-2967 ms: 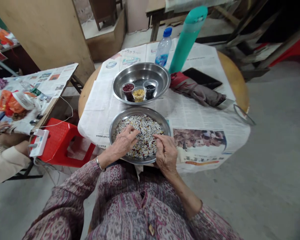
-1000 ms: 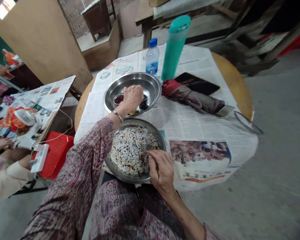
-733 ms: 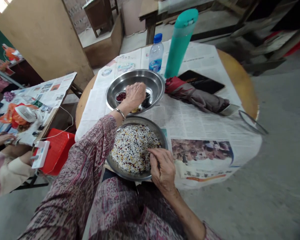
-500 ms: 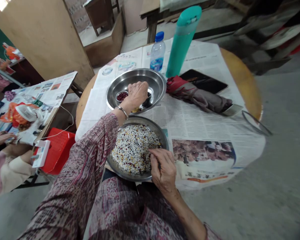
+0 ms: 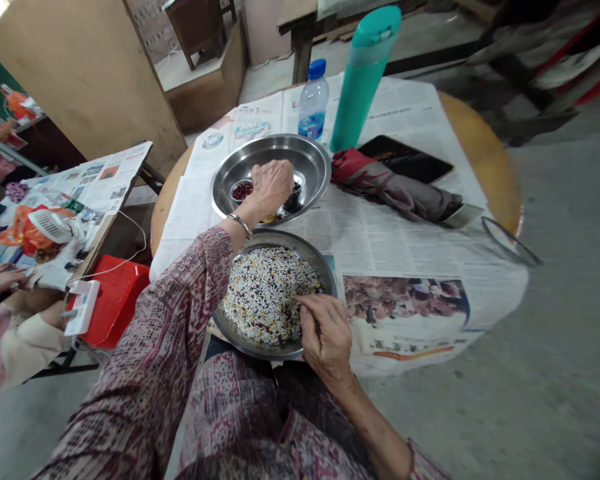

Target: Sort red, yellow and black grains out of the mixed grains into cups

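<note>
My left hand (image 5: 273, 183) reaches over the far steel bowl (image 5: 225, 167), fingers bent down and together; the fingertips and anything in them are hidden. Beside it in that bowl stand a small cup of dark red beans (image 5: 242, 191) and a small cup with dark contents (image 5: 294, 197). Something yellow shows under my wrist. Nearer me, a second steel bowl (image 5: 329, 275) holds mixed grains (image 5: 267, 293), white with black, yellow and red ones. My right hand (image 5: 327, 333) is at this bowl's right side, thumb and forefinger pinched at the grains; what they hold is too small to make out.
Newspaper (image 5: 395, 247) covers the round table. Behind the bowls stand a water bottle (image 5: 313, 100) and a tall teal bottle (image 5: 365, 80). A folded umbrella (image 5: 400, 187), a dark tablet-like object (image 5: 410, 159) and a wire loop (image 5: 510, 240) lie right. At left, another person's hand (image 5: 3, 279) is near a red basket (image 5: 115, 303).
The whole view has shifted slightly. Both hands keep nearly the same places, the left over the far bowl and the right at the grains.
</note>
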`<act>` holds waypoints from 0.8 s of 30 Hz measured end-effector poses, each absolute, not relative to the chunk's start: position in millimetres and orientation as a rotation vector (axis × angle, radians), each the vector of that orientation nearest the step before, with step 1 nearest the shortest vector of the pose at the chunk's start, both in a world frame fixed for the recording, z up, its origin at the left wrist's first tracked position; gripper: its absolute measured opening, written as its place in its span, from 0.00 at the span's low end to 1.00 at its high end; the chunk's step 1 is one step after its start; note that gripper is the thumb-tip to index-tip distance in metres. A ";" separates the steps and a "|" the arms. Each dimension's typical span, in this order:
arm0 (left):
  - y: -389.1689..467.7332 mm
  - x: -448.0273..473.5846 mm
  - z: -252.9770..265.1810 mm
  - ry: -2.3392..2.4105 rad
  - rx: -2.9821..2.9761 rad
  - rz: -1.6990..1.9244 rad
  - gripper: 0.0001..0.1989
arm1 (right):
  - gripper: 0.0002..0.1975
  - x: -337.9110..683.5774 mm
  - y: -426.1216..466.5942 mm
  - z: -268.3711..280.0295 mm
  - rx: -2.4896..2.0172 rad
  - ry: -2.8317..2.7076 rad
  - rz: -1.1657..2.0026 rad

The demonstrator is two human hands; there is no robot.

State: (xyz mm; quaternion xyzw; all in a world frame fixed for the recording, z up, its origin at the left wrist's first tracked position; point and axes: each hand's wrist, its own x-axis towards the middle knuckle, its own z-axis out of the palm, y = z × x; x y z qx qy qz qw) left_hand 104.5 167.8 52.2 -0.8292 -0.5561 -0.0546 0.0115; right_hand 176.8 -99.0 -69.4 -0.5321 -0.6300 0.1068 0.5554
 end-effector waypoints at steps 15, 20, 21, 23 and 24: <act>-13.1 5.7 29.5 -1.213 -3.110 -0.395 0.12 | 0.12 176.8 -97.9 -71.8 -1.244 -1.464 0.247; -59.0 -12.4 4.9 -1.142 -3.197 0.098 0.13 | 0.11 177.3 -98.1 -73.7 -1.241 -1.477 0.235; -59.0 -14.2 3.4 -1.188 -3.166 0.129 0.12 | 0.11 177.3 -98.1 -73.9 -1.239 -1.475 0.234; -51.8 -17.6 2.5 -1.324 -3.080 0.121 0.11 | 0.11 177.1 -98.0 -74.5 -1.235 -1.471 0.239; -45.8 -19.2 2.5 -1.396 -3.035 0.095 0.11 | 0.11 177.0 -98.0 -74.9 -1.233 -1.469 0.243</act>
